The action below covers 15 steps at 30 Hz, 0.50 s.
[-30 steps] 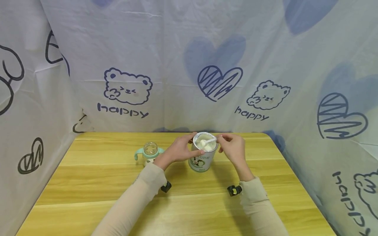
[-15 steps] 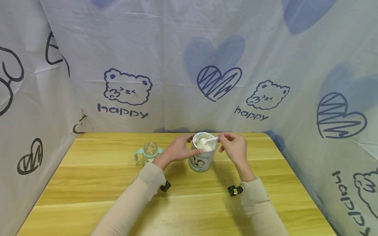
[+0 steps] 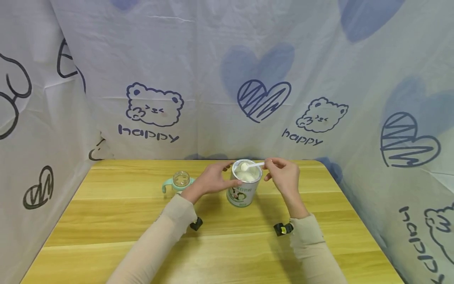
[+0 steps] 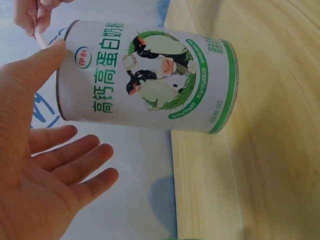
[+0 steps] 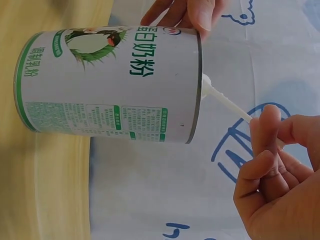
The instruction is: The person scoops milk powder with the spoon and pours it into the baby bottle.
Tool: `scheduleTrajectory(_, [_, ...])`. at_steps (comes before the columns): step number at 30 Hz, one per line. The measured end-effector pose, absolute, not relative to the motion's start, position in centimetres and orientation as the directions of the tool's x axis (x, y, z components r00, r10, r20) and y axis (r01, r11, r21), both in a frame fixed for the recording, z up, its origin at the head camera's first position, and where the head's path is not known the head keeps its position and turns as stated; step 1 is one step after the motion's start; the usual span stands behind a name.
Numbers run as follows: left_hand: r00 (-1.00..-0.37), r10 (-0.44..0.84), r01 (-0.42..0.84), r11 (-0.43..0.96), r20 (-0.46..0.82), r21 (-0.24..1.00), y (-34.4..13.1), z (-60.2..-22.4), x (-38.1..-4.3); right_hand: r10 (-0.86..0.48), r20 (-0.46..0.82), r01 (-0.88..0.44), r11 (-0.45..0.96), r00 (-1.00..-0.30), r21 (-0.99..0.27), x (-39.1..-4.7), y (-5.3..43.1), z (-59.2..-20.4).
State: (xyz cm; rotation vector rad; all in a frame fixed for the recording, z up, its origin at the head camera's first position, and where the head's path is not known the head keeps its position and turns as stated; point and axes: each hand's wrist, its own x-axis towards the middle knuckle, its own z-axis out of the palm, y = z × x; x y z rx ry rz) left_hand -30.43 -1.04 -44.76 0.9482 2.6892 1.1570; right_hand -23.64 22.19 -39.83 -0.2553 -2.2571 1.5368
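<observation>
A white milk powder can [image 3: 242, 194] with a green band and a cow picture stands upright on the table. My left hand [image 3: 213, 178] is at its left side, thumb on the wall near the rim. In the left wrist view the other fingers [image 4: 82, 165] are spread and mostly straight, not wrapped round the can. My right hand [image 3: 283, 173], to the right of the can, pinches the handle of a white scoop [image 5: 230, 104] between thumb and fingers. The scoop's bowl [image 3: 245, 167], heaped with pale powder, is at the can's open mouth. More powder shows inside.
A baby bottle [image 3: 181, 179] with mint-green handles and no lid on top stands left of the can, partly behind my left wrist. The wooden table [image 3: 227, 252] ends at a printed cloth backdrop [image 3: 213, 130] behind the can.
The scoop has risen from the powder inside the can to mouth level, carrying powder. My right hand has moved slightly right with it; my left hand has stayed nearly in place.
</observation>
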Motion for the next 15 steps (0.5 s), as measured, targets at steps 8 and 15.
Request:
scheduleTrajectory(8, [-0.817, 0.557, 0.492, 0.539, 0.149, 0.683, -2.4, -44.2, -30.5, 0.364, 0.2, -0.076, 0.328, -0.91, -0.942, -23.8, 21.7, -39.5])
scheduleTrajectory(15, [-0.83, 0.53, 0.498, 0.564, 0.174, 0.658, -4.1, -42.9, -30.5, 0.351, 0.2, -0.086, 0.314, -0.915, -0.946, -23.8, 21.0, -39.2])
